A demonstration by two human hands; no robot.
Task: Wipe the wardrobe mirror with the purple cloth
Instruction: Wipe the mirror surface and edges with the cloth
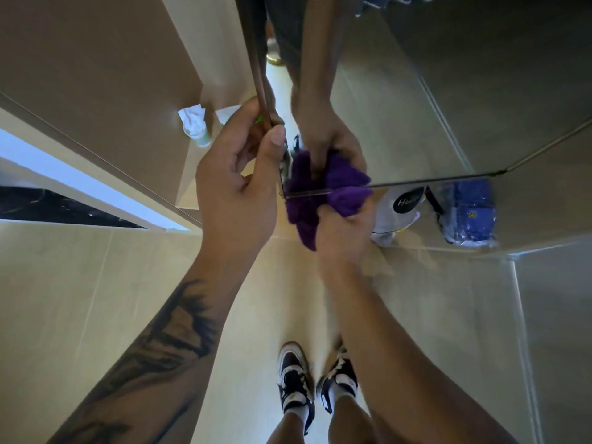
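At the lower corner of the mirror [416,91], the right hand [346,232] holds the bunched purple cloth [307,213] with curled fingers, pressing it against the glass at the bottom edge, where its reflection meets it. Just beside it, the left hand [234,193] grips the door's thin side edge between thumb and fingers. Below, two sneakers [317,382] stand on the pale floor [96,299].
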